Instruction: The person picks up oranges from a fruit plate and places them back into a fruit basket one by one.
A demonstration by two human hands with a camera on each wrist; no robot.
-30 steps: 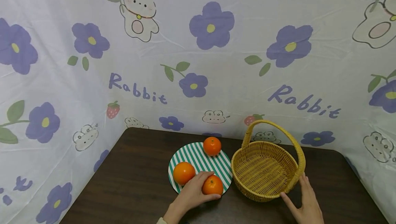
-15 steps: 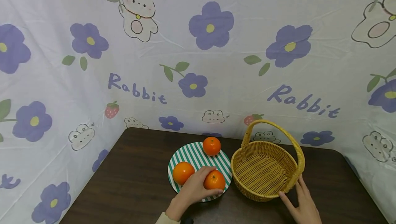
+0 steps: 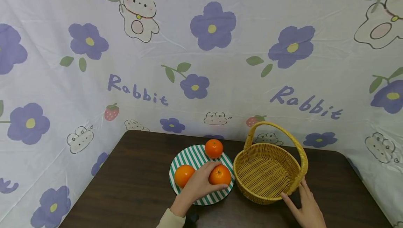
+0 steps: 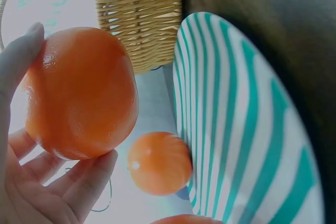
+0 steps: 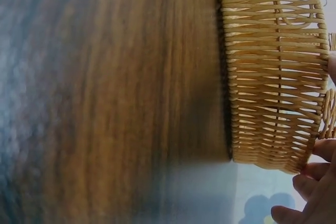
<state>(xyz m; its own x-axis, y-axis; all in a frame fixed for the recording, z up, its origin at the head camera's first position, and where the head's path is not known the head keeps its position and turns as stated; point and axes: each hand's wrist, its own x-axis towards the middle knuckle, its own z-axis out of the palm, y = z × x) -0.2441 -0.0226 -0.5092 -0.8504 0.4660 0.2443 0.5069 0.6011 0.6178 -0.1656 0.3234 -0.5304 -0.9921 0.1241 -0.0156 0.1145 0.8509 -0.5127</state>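
A left orange (image 3: 183, 175) is resting toward the left rim of the striped plate (image 3: 189, 156) on the worktop (image 3: 135, 175). The left hand (image 3: 199, 182), parted to the fruit's width, is gripping a raised orange (image 3: 221, 175) between thumb and fingers above the plate's right side. A far orange (image 3: 213, 148) is sitting at the plate's far edge. The right hand (image 3: 304, 205), fingers extended and thumb spread apart, is touching the near right side of the upright wicker basket (image 3: 252, 192).
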